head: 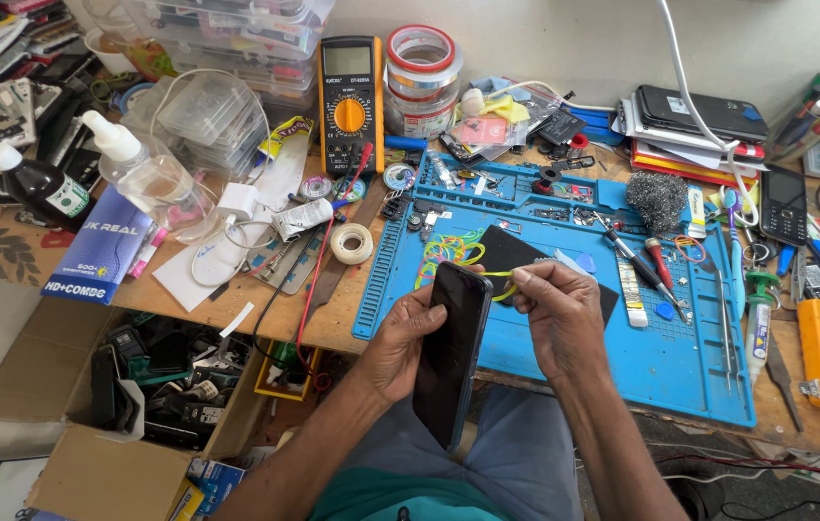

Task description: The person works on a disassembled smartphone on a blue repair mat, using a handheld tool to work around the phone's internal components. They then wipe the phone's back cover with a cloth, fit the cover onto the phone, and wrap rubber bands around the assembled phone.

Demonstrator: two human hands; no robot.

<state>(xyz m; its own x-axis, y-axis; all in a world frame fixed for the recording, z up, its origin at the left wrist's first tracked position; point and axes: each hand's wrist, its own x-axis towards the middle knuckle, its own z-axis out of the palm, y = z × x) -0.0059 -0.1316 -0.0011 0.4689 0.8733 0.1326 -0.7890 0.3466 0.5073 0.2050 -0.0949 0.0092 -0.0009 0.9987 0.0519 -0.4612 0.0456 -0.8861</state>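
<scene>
Fingers of left hand (400,338) wrapped round black phone (453,352); right hand (560,318) fingers pinching yellow rubber band (499,274)

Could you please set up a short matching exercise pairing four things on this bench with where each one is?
Things:
1. phone
2. tape roll
3. steel wool
4. yellow band

Places:
A. on the far right part of the blue mat
B. held upright in the left hand
C. pinched in the right hand near the top of the phone
D. on the wooden bench, just left of the mat

Pairs: 1-B, 2-D, 3-A, 4-C
</scene>
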